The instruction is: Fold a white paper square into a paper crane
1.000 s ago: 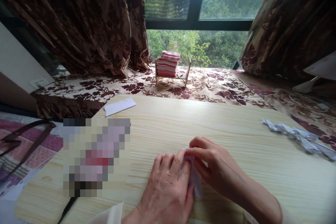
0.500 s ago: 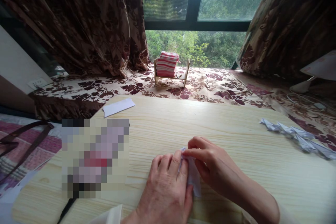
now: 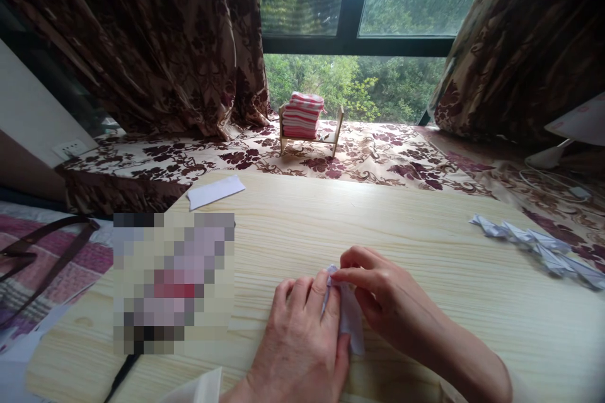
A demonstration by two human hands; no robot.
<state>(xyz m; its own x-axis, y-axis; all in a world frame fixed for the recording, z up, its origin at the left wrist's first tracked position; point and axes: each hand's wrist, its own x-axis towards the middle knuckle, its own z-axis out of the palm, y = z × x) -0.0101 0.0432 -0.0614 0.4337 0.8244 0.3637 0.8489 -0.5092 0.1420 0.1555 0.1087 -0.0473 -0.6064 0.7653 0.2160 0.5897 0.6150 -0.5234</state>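
A small folded strip of white paper (image 3: pixel 350 318) lies on the light wooden table in front of me. My left hand (image 3: pixel 302 327) rests palm down over its left part, fingers extended and pressing it to the tabletop. The left thumb touches the paper's near end. At the far end my right hand (image 3: pixel 378 286) pinches the paper between thumb and index finger, close to the left fingertips. The left hand covers part of the paper, so its full shape is hidden.
Folded white paper pieces (image 3: pixel 543 245) sit in a row at the table's right. A flat paper strip (image 3: pixel 216 192) lies at the far left edge. A blurred-out object (image 3: pixel 177 277) with a black cord is at left. Beyond, a small rack holds striped cloths (image 3: pixel 302 116).
Both hands keep nearly the same hold on the paper. The whole view has shifted very slightly.
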